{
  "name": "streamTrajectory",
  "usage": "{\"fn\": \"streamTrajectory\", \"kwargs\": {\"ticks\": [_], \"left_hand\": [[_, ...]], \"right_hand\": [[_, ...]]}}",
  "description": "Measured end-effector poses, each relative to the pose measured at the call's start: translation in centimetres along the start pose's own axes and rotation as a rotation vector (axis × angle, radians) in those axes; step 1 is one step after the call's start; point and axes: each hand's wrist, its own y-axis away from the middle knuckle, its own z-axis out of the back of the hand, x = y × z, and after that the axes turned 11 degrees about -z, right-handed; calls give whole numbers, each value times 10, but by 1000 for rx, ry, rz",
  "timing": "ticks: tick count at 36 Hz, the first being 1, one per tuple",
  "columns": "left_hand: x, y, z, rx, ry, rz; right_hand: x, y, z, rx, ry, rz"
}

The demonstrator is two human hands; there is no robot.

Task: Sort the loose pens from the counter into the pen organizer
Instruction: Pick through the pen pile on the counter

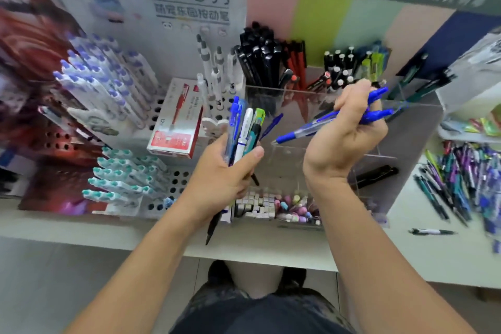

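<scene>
1. Left hand (225, 171): fingers and thumb curled round a mixed bunch of pens (244, 133). Blue, white, teal and lime-green barrels are fanned upward; one black pen hangs down below the palm, past the bench (81, 225) edge.
2. Right hand (344, 130): fingers closed round blue pens (303, 131). At least two blue clicker ends are seen sticking out to the right of the fingers; one clear-barrelled pen points down-left with its tip at the rim of a clear compartment.
3. Pen organizer (406, 127): clear acrylic, multi-compartment, stood on the bench in front of both hands. Back compartments are filled with upright black pens (260, 57), red pens, and white-capped black ones. The front section under the right hand looks mostly unfilled; one black pen (376, 175) is lying low at its right side.
4. Loose pens (461, 182): piled on the bench at far right, well apart from the organizer; single white-and-black pen (431, 231) lying alone nearer the bench edge.
5. Left of the organizer: white perforated display rack (176, 179) with rows of blue-tipped and teal-tipped pens; red pen box (176, 122) is leaned on it.
6. Small erasers (254, 203) are binned at the organizer's front.
</scene>
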Motion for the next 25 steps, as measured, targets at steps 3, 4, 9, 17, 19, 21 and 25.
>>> {"fn": "streamTrajectory", "kwargs": {"ticks": [3,4,9,17,19,21,25], "left_hand": [[3,4,6,9,-20,-8],[3,5,8,9,-38,-15],[3,18,14,-27,-43,-21],[11,28,5,-161,-87,-33],[14,30,6,-168,-97,-35],[16,33,8,-166,-103,-39],[18,36,11,-123,-85,-34]], "right_hand": [[-12,6,-4,-78,75,3],[-15,7,-5,-101,87,11],[-33,9,-13,-109,155,100],[-76,28,-15,297,517,81],[-77,23,-11,418,649,83],[-69,15,-7,513,684,9],[-51,1,7,636,762,-36]]}}
